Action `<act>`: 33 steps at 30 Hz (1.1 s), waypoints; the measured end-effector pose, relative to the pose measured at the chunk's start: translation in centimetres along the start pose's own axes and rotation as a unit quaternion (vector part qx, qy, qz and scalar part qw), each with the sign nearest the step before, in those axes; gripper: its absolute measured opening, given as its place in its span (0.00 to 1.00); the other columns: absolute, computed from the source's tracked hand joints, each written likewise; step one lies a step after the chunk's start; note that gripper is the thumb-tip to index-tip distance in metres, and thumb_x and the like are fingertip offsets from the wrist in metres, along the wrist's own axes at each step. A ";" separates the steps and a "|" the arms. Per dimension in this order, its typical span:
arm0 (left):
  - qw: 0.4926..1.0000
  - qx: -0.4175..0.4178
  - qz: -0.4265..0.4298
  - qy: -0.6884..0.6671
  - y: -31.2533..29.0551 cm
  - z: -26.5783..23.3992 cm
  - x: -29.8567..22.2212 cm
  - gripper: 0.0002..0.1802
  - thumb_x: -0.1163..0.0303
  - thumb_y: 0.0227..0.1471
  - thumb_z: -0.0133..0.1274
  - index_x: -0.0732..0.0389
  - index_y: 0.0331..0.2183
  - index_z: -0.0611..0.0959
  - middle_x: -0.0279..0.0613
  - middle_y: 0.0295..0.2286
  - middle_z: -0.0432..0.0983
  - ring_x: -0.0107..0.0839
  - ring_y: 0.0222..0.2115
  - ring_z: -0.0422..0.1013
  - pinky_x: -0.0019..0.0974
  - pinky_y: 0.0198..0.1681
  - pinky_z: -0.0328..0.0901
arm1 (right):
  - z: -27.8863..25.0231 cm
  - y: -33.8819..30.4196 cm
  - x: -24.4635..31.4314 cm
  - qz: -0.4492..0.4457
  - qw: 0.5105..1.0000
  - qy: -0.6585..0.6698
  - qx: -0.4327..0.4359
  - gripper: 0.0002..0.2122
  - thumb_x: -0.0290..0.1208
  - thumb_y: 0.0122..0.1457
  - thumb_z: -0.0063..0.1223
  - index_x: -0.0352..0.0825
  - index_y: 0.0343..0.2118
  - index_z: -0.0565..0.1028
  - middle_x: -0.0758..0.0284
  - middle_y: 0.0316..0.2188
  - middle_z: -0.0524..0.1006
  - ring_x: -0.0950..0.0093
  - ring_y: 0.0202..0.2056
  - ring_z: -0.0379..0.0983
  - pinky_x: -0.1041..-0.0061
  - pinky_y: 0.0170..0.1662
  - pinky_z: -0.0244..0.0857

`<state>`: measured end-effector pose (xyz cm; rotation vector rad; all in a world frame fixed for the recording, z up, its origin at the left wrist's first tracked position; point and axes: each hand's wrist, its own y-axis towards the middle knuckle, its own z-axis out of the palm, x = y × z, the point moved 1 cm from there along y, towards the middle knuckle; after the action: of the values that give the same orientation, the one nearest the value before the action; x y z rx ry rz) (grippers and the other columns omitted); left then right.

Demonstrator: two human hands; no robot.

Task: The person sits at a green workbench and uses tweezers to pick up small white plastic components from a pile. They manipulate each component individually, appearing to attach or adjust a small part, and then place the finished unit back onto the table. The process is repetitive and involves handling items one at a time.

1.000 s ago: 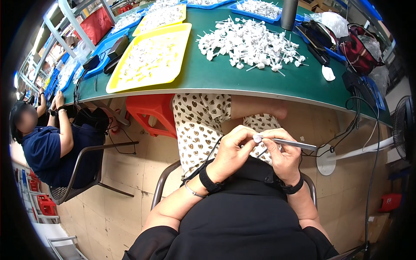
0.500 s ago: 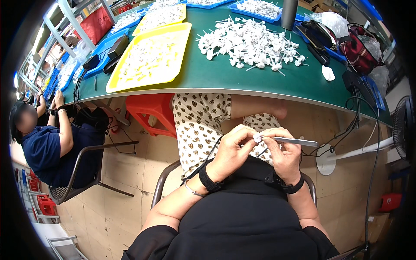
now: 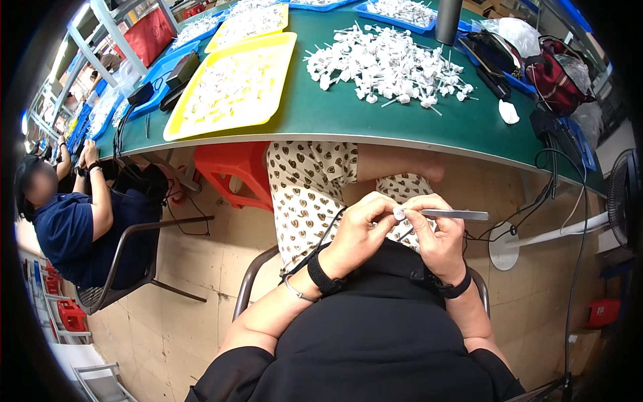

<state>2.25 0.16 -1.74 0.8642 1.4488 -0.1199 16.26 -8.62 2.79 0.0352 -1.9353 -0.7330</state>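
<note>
Above my lap, my left hand is closed in a pinch on a small round white part. My right hand is closed around metal tweezers, whose blunt end sticks out to the right. The fingertips of both hands meet at the white part, and the tweezers' tips are hidden there. On the green table ahead lies a heap of white parts with thin stems. Left of the heap, a yellow tray holds many small white pieces.
Behind are another yellow tray and a blue tray. A dark cylinder stands near the heap. Bags and cables are at the right, beside a fan. A person sits at the left; a red stool is under the table.
The tweezers' outer end has tipped up slightly and shifted a little left. Both hands keep their hold at nearly the same place.
</note>
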 end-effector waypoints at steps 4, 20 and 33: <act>1.000 0.000 0.005 0.027 -0.1 0.0 0.2 0.07 0.82 0.52 0.60 0.66 0.36 0.82 0.45 0.32 0.78 0.39 0.32 0.78 0.36 0.34 0.71 | 0.0 0.3 0.5 -0.055 0.994 -0.095 0.017 0.03 0.20 0.58 0.61 0.31 0.33 0.78 0.62 0.30 0.80 0.64 0.30 0.77 0.69 0.35 0.71; 0.999 -0.002 -0.034 -0.039 -0.1 -0.1 0.0 0.04 0.79 0.58 0.60 0.67 0.37 0.83 0.38 0.35 0.78 0.23 0.34 0.77 0.27 0.37 0.73 | -0.2 -0.1 0.1 0.030 0.997 0.072 0.004 0.04 0.20 0.62 0.60 0.28 0.40 0.81 0.64 0.34 0.82 0.76 0.34 0.79 0.77 0.39 0.73; 1.000 0.001 -0.024 -0.004 -0.2 0.0 0.1 0.04 0.80 0.58 0.61 0.67 0.37 0.83 0.37 0.34 0.78 0.23 0.33 0.77 0.27 0.36 0.73 | 0.0 -0.4 -0.1 0.052 0.997 0.056 -0.009 0.03 0.18 0.62 0.60 0.27 0.38 0.81 0.64 0.34 0.82 0.75 0.34 0.80 0.76 0.39 0.73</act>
<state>2.14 0.02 -1.94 0.8310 1.4624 -0.1601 16.23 -8.96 2.49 -0.0336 -1.8093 -0.6649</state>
